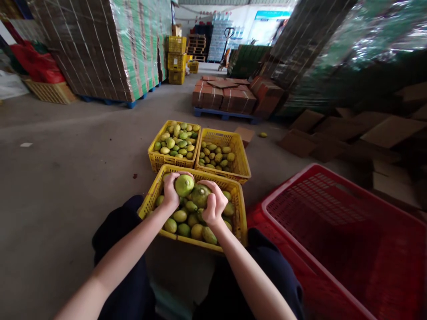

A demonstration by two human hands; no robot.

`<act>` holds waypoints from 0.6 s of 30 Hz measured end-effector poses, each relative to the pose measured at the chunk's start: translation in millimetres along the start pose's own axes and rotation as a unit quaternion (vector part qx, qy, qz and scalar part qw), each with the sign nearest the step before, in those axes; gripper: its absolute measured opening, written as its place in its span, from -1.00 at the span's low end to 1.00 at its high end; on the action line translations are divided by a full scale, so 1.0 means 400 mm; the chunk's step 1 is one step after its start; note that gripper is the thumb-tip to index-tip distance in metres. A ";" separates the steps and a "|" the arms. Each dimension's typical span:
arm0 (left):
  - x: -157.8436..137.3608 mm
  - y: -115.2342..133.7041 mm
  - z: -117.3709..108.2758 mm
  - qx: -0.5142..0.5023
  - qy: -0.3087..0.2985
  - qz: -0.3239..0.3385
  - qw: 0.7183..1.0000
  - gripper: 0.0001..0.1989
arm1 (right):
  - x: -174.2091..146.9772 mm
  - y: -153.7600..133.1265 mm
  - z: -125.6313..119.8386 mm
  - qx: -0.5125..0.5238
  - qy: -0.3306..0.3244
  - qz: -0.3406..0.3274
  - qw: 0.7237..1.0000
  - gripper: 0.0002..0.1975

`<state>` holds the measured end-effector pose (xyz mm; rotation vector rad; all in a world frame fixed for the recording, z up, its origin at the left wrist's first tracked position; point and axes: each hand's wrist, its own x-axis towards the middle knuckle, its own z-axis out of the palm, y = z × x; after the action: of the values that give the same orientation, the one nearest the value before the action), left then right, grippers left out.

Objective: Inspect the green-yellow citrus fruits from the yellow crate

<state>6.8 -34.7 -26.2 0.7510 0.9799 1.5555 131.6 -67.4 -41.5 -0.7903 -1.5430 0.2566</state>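
My left hand [172, 192] is closed around a yellow-green lemon [184, 185]. Beside it, my right hand [216, 201] grips a darker green lemon [200, 196] with a stem mark facing me. Both hands are held close together above the near yellow crate [242, 213], between my knees. Inside that crate lie several green and yellowish lemons [180, 216], some hidden under my hands.
Two more yellow crates stand just beyond: the left one [154, 156] heaped with lemons, the right one [242, 153] filled lower. A large red crate [267, 202] is at my right. Flattened cardboard [390, 131] and a loaded pallet [227, 116] lie farther off.
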 end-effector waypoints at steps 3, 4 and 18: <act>-0.007 0.010 0.008 -0.019 -0.021 0.040 0.999 -0.71 | -0.001 0.005 -0.005 -0.014 -0.016 -0.024 0.999 -0.64; -0.008 0.012 0.009 -0.020 -0.025 0.042 0.999 -0.71 | -0.001 0.007 -0.007 -0.020 -0.022 -0.032 0.999 -0.64; 0.000 0.015 0.001 -0.011 -0.013 0.032 0.999 -0.71 | -0.004 0.014 0.001 -0.032 -0.020 -0.028 0.999 -0.66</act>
<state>4.3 -35.1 -20.6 0.7937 0.9261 1.6056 132.8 -64.3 -46.2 -0.7935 -1.6162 0.1836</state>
